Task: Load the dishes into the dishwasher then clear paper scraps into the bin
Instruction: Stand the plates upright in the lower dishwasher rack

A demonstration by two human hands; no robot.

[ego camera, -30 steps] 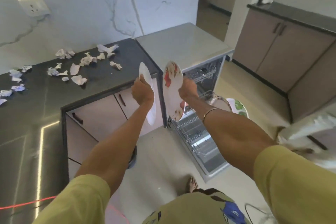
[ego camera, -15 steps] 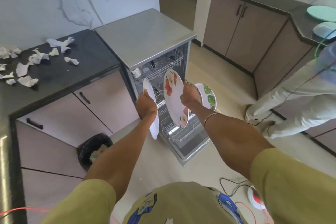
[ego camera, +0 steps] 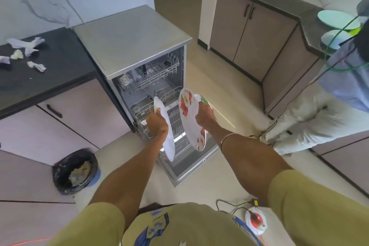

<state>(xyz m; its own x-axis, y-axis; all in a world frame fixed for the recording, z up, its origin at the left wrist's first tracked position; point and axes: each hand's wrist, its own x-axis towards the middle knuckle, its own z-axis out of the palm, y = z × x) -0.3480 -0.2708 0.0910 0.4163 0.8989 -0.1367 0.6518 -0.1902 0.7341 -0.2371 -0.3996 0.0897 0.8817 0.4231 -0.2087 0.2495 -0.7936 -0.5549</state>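
Observation:
My left hand (ego camera: 157,124) grips a plain white plate (ego camera: 166,136) on edge above the pulled-out lower rack (ego camera: 175,106) of the open dishwasher (ego camera: 131,40). My right hand (ego camera: 204,115) holds a white plate with red flowers (ego camera: 188,118) upright, and a second plate with a green pattern (ego camera: 203,99) shows just behind it. Both hands hover over the rack. Crumpled paper scraps (ego camera: 30,50) lie on the black counter (ego camera: 50,74) at the left. A black-lined bin (ego camera: 74,171) with scraps in it stands on the floor at the lower left.
The dishwasher door (ego camera: 191,168) lies open on the floor in front of me. Another person (ego camera: 323,110) crouches at the right by the cabinets. Pale green plates (ego camera: 337,20) sit on the right counter. Cables and a red-white device (ego camera: 256,223) lie near my feet.
I have stepped closer to the dishwasher and my view has swung right. Both hands with their plates have dropped lower, down over the lower rack.

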